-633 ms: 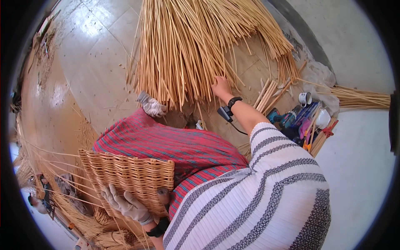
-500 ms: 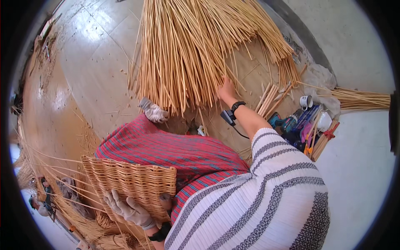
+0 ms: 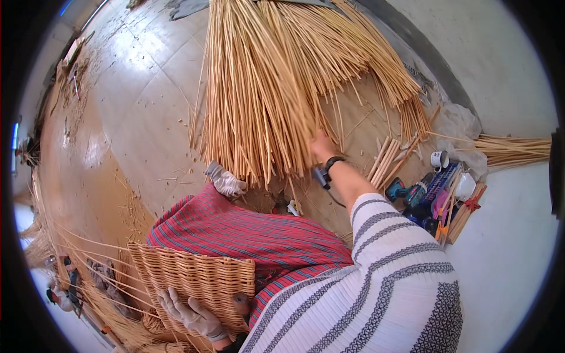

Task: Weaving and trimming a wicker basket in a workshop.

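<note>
My left hand (image 3: 191, 315), in a pale work glove, lies with fingers spread on a woven wicker panel (image 3: 203, 273) at my lap. Long loose canes run out from the panel's left side. My right hand (image 3: 322, 147), bare with a black wristband, reaches to the lower right end of a large spread of peeled wicker rods (image 3: 253, 112). Its fingers are curled round a rod there, though motion blurs them. A red striped cloth (image 3: 247, 229) covers my legs. Beyond it sits a crumpled pale fabric piece (image 3: 225, 179), glove or sock, I cannot tell.
Right of my arm are short thick sticks (image 3: 385, 159), a teal power drill (image 3: 406, 191), a white mug (image 3: 439, 159) and a blue basket (image 3: 440, 179) of tools. Another bundle of canes (image 3: 512, 149) lies by the wall. Loose fibres (image 3: 112, 312) spread at lower left.
The whole view has shifted, so things sit slightly lower and to the right. Rods beside my right hand are now blurred with movement. My left hand stays on the panel.
</note>
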`<move>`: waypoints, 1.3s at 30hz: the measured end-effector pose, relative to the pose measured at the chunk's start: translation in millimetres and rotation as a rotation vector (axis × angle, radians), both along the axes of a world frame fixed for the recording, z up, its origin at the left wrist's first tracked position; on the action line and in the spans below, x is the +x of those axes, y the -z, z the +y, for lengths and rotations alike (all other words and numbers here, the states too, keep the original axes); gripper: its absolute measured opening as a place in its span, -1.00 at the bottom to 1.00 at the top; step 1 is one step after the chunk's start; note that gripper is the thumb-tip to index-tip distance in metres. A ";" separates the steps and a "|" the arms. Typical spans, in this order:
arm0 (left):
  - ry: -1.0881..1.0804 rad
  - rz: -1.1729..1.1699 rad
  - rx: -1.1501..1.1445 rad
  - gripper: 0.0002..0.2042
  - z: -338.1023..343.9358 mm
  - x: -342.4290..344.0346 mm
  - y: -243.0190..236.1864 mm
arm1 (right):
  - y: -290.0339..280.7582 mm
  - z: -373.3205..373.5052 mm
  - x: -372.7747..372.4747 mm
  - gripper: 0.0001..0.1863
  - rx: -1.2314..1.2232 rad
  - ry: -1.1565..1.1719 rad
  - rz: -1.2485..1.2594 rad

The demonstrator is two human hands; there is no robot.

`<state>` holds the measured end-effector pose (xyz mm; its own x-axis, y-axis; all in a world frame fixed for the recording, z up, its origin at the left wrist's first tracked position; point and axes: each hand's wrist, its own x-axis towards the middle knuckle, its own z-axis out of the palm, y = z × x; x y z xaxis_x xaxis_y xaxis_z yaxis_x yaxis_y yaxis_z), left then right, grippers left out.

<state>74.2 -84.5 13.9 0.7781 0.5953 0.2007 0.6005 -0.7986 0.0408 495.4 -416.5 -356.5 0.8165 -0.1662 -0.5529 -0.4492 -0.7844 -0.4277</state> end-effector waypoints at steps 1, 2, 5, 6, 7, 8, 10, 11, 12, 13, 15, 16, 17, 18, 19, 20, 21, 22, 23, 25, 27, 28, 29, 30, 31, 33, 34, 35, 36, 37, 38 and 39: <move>0.008 0.002 -0.002 -0.44 1.2 -0.6 0.2 | -0.7 19.2 -13.4 -0.32 0.064 -0.022 0.011; 0.013 -0.009 0.002 -0.44 3.3 -1.0 1.2 | -7.1 43.9 -27.6 -0.33 0.130 -0.047 0.022; 0.043 -0.017 0.002 -0.44 1.4 6.7 -1.7 | -35.6 98.2 -63.9 -0.29 0.127 -0.054 -0.022; 0.061 -0.019 0.004 -0.45 2.0 10.6 -3.9 | -33.8 104.8 -67.6 -0.27 0.139 -0.064 -0.038; 0.065 -0.019 0.002 -0.45 3.0 11.5 -5.0 | -46.0 109.4 -67.8 -0.22 0.168 -0.086 0.049; 0.072 -0.030 0.004 -0.45 3.6 11.9 -6.1 | -49.5 111.3 -67.7 -0.22 0.166 -0.083 0.048; 0.084 -0.045 0.003 -0.45 4.4 12.9 -9.2 | -58.5 112.9 -66.6 -0.19 0.230 -0.118 0.111; 0.106 -0.040 0.003 -0.46 4.9 16.3 -10.7 | -48.4 110.8 -65.6 -0.18 0.222 -0.110 0.078; 0.127 -0.036 0.002 -0.46 5.5 19.4 -11.5 | -39.0 105.9 -65.3 -0.18 0.219 -0.101 0.072; 0.129 -0.040 0.002 -0.46 6.3 20.6 -12.0 | -35.2 103.9 -65.3 -0.17 0.221 -0.090 0.066; 0.167 -0.044 -0.008 -0.46 7.8 23.4 -12.2 | -27.6 101.8 -63.7 -0.17 0.222 -0.077 0.057; 0.169 -0.043 -0.010 -0.46 7.8 23.0 -11.7 | -25.9 100.9 -63.2 -0.16 0.225 -0.069 0.086; 0.175 -0.067 -0.012 -0.46 7.5 22.9 -10.6 | -24.1 99.4 -62.4 -0.16 0.228 -0.061 0.116; 0.181 -0.090 -0.015 -0.46 7.6 22.4 -10.3 | -22.1 97.1 -60.9 -0.16 0.225 -0.059 0.117; 0.183 -0.088 -0.020 -0.46 8.0 21.9 -9.6 | -17.6 93.0 -58.3 -0.15 0.194 -0.096 0.081; 0.173 -0.086 -0.014 -0.46 8.3 18.8 -8.3 | -26.2 95.5 -57.1 -0.15 0.169 -0.145 0.049; 0.162 -0.083 -0.009 -0.46 8.6 15.4 -6.9 | -35.6 89.7 -57.5 -0.23 0.254 -0.105 0.105; 0.163 -0.082 -0.013 -0.46 8.7 15.0 -5.5 | -35.5 77.7 -54.7 -0.23 0.249 -0.103 0.106; 0.153 -0.077 0.012 -0.45 8.8 13.3 -4.1 | -31.6 67.7 -51.5 -0.30 0.233 -0.132 0.082; 0.129 -0.060 0.039 -0.43 8.6 8.7 -1.3 | -32.2 52.6 -48.1 -0.38 0.137 -0.201 0.082; 0.106 -0.071 0.042 -0.43 7.3 5.3 1.0 | -34.9 40.0 -49.4 -0.41 0.056 -0.249 0.065; 0.100 -0.067 0.043 -0.43 6.7 4.5 2.7 | -31.4 31.2 -48.5 -0.41 0.057 -0.256 0.069; 0.083 -0.052 0.048 -0.43 6.4 3.0 3.6 | -22.7 22.4 -46.2 -0.44 0.069 -0.260 0.034; 0.068 -0.036 0.054 -0.44 6.0 2.0 4.1 | -13.7 14.4 -42.8 -0.46 0.081 -0.263 -0.002; 0.065 -0.030 0.051 -0.44 5.5 2.0 3.1 | 1.4 2.0 -35.3 -0.46 0.080 -0.266 0.005; 0.059 -0.041 0.052 -0.46 5.3 2.5 2.7 | 34.2 -18.9 -15.7 -0.56 0.002 -0.398 0.044; 0.056 -0.035 0.052 -0.46 5.4 2.4 2.7 | 39.9 -21.5 -13.3 -0.56 0.004 -0.401 0.050; 0.061 -0.039 0.057 -0.46 6.0 2.2 2.6 | 45.0 -24.6 -11.7 -0.55 0.122 -0.214 0.129; 0.068 -0.044 0.060 -0.47 6.3 2.4 2.4 | 49.7 -28.1 -11.0 -0.52 0.237 -0.022 0.205; 0.071 -0.042 0.060 -0.47 7.1 3.4 3.1 | 52.7 -28.1 -11.8 -0.57 0.241 0.049 0.156; 0.076 -0.042 0.059 -0.47 7.6 4.9 3.7 | 54.8 -29.6 -12.2 -0.57 0.241 0.055 0.157; 0.082 -0.044 0.057 -0.48 8.4 6.5 4.5 | 56.3 -32.1 -12.4 -0.64 0.305 0.149 0.174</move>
<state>80.7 -76.1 9.4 0.8134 0.5165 0.2675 0.5315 -0.8469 0.0189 483.0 -448.6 -412.8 0.6856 -0.0826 -0.7233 -0.6352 -0.5534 -0.5389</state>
